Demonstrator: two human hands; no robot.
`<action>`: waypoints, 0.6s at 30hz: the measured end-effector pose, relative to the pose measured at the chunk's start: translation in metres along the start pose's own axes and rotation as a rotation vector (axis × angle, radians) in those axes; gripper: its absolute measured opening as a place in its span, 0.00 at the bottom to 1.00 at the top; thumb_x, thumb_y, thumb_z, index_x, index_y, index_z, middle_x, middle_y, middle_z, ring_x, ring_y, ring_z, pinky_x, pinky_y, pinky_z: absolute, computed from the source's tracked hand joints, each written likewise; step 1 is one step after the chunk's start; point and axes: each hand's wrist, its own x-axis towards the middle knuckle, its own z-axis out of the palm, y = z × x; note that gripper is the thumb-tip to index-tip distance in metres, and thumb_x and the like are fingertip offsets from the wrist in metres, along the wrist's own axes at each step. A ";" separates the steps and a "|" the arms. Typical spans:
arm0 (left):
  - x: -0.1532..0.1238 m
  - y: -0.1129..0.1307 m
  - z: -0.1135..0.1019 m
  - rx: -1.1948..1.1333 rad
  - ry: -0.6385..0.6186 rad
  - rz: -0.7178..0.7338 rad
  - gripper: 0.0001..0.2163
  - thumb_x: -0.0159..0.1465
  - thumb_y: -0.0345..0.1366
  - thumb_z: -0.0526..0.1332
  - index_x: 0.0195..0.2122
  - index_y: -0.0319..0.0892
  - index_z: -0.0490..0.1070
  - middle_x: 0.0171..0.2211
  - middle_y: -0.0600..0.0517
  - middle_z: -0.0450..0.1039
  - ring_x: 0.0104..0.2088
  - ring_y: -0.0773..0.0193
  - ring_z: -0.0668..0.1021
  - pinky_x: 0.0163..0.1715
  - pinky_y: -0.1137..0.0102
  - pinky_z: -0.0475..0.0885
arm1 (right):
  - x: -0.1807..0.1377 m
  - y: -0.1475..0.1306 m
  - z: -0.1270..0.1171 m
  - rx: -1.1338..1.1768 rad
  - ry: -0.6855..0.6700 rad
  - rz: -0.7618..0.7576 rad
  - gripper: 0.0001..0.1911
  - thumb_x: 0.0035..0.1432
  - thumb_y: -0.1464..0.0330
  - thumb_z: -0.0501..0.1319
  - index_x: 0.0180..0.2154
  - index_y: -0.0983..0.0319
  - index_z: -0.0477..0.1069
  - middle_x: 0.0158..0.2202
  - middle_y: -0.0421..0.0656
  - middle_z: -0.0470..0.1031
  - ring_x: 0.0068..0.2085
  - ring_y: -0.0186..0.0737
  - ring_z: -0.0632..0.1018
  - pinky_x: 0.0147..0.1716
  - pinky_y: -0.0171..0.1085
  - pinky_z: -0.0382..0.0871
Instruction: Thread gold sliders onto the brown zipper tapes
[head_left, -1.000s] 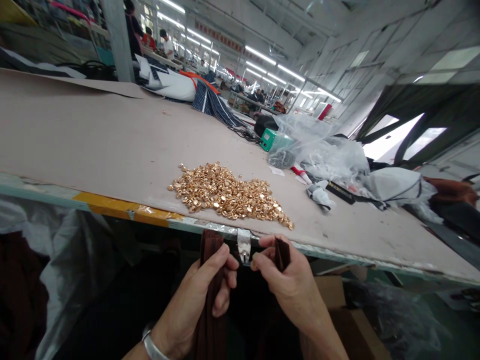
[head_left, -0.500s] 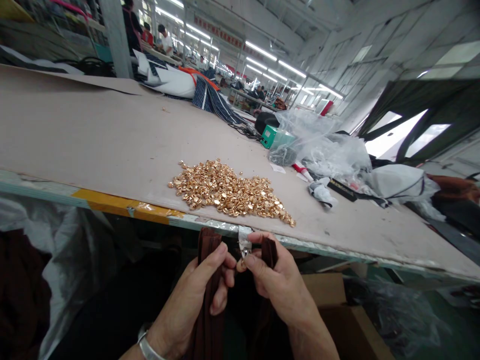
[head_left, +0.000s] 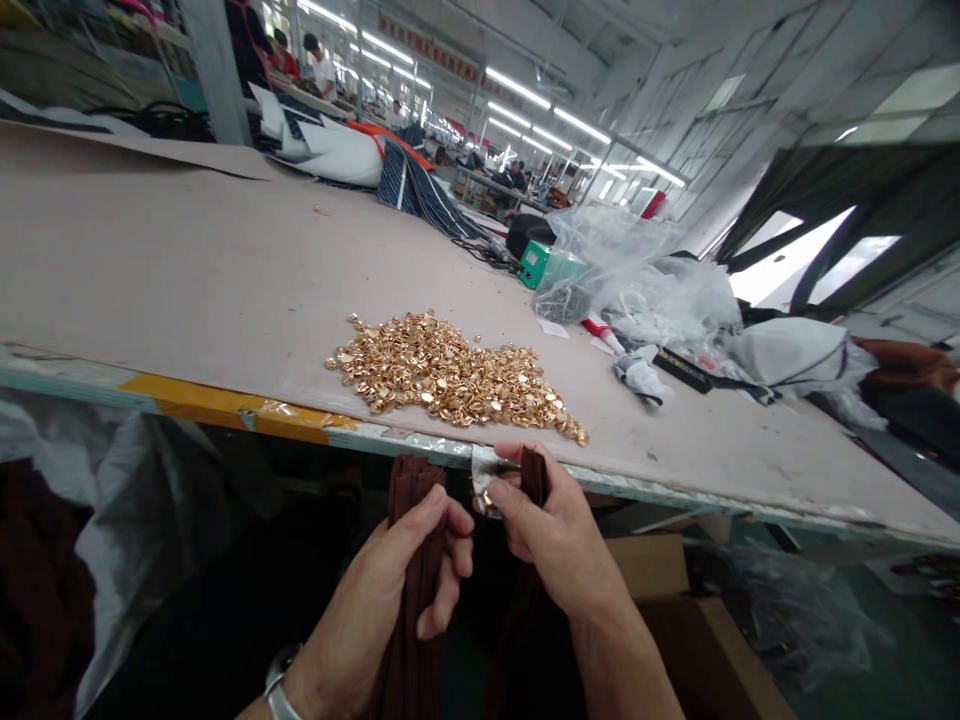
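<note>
My left hand is closed around a bundle of long brown strips, apparently zipper tapes, which hang down past the wrist. My right hand grips another brown zipper tape, its folded end standing above the fingers. At the right thumb and forefinger is a small gold zipper slider, against a taped metal fitting on the table's front edge. How the slider sits on the fitting is hidden by the fingers. Just behind, a heap of gold zipper sliders lies on the table.
The table has a taped front edge. On its right side lie clear plastic bags, a green box and a black bar. Striped cloth lies at the back. A cardboard box stands below; people work far off.
My right hand has risen slightly, bringing the gold slider up against the metal fitting. My left hand keeps its hold on the bundle. The whole view has shifted a little.
</note>
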 end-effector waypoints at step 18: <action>-0.006 -0.008 0.000 0.006 0.108 0.022 0.13 0.60 0.45 0.61 0.36 0.42 0.76 0.32 0.52 0.76 0.35 0.62 0.76 0.38 0.71 0.72 | -0.051 0.016 0.035 -0.586 0.080 -0.430 0.07 0.49 0.68 0.66 0.29 0.63 0.71 0.26 0.40 0.69 0.25 0.35 0.70 0.23 0.32 0.61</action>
